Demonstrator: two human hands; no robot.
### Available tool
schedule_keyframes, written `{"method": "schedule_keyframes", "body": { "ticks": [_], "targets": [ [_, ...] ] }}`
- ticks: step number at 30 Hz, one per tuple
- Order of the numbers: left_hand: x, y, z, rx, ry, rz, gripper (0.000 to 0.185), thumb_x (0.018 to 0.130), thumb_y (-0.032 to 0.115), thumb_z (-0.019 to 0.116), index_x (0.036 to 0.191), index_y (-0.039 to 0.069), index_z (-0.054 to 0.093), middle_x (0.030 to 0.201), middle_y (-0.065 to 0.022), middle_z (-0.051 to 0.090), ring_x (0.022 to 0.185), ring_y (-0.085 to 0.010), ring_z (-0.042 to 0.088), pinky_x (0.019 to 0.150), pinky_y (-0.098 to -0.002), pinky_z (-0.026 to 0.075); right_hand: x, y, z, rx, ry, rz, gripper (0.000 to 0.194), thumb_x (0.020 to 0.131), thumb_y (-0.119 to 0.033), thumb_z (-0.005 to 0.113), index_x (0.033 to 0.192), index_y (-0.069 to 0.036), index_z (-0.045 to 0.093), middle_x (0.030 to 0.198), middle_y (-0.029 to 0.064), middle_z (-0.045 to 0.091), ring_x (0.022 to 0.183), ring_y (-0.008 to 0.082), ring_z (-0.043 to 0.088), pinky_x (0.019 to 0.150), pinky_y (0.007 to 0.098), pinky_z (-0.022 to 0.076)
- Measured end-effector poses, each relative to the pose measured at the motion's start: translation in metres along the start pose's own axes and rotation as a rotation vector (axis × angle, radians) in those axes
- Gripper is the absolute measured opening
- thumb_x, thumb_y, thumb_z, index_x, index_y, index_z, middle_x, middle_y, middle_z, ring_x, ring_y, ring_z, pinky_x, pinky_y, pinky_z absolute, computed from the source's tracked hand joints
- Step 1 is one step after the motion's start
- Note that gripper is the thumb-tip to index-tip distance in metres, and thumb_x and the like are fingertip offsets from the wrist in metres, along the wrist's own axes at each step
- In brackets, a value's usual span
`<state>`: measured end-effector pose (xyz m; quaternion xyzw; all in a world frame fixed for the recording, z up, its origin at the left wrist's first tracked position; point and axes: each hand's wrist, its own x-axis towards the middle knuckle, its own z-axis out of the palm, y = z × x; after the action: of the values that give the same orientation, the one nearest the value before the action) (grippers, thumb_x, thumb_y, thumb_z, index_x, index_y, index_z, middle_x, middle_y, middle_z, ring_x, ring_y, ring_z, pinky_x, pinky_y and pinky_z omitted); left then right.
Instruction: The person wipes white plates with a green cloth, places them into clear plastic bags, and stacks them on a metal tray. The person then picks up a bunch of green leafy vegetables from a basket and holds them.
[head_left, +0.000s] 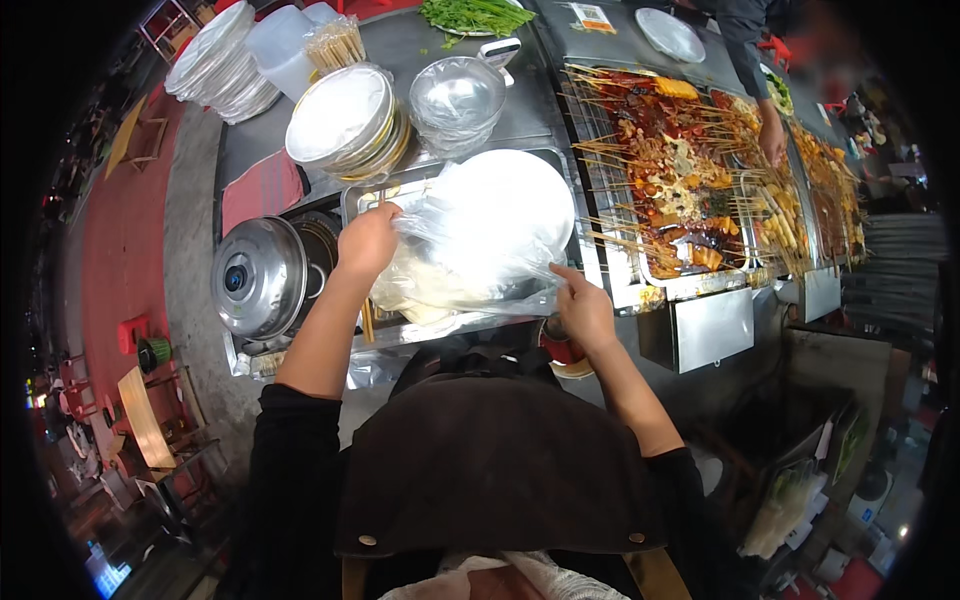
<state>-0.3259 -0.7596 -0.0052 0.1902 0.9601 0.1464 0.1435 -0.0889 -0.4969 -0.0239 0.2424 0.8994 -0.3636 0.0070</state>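
A thin clear plastic bag (480, 281) is stretched between my two hands, over the near part of a round white plate (510, 199). My left hand (367, 238) pinches the bag's left end, just left of the plate. At the bag's right end, my right hand (586, 306) grips the film between thumb and fingers near the tray's front corner. The plate lies over a metal tray (559, 161) whose contents are partly hidden by the film. A pair of wooden chopsticks (368, 321) shows below my left hand.
Left stands a lidded steel pot (259, 277) beside a red cloth (262, 191). Beyond are film-covered plates (341, 116), metal bowls (457, 97) and skewers in a holder (335, 45). Right are trays of sauced skewers (675, 172), where another person's hand (772, 135) reaches in.
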Motion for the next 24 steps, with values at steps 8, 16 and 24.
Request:
{"method": "schedule_keyframes", "body": {
  "ticks": [8,16,24],
  "targets": [
    [-0.052,0.065,0.035,-0.282,0.096,0.979,0.022,0.08,0.006,0.072,0.102,0.005,0.07,0.103,-0.0101,0.069,0.102,-0.0306,0.064,0.092,-0.0412,0.051,0.025,0.017,0.01,0.245,-0.241,0.174,0.039,0.093,-0.021,0.054,0.129,-0.009,0.067,0.092,0.0226,0.071,0.084,0.0342,0.07,0.083,0.0406,0.0545],
    [0.038,0.061,0.141,-0.025,-0.196,0.586,0.035,0.096,0.01,0.044,0.127,0.004,0.059,0.128,-0.0217,0.061,0.117,-0.0361,0.06,0.101,-0.0452,0.047,0.033,0.001,-0.025,0.229,-0.35,0.312,0.039,0.095,-0.016,0.056,0.131,-0.007,0.064,0.084,0.0181,0.072,0.07,0.025,0.07,0.071,0.0387,0.0565],
    [0.028,0.076,0.195,-0.038,-0.231,0.505,0.045,0.096,0.011,0.043,0.141,0.007,0.051,0.148,-0.0191,0.048,0.133,-0.0347,0.049,0.112,-0.0418,0.039,0.012,-0.09,-0.054,0.261,-0.083,-0.628,0.031,0.077,-0.002,0.07,0.108,-0.005,0.069,0.107,0.0124,0.069,0.106,0.0358,0.065,0.094,0.0397,0.0525]
  ]
}}
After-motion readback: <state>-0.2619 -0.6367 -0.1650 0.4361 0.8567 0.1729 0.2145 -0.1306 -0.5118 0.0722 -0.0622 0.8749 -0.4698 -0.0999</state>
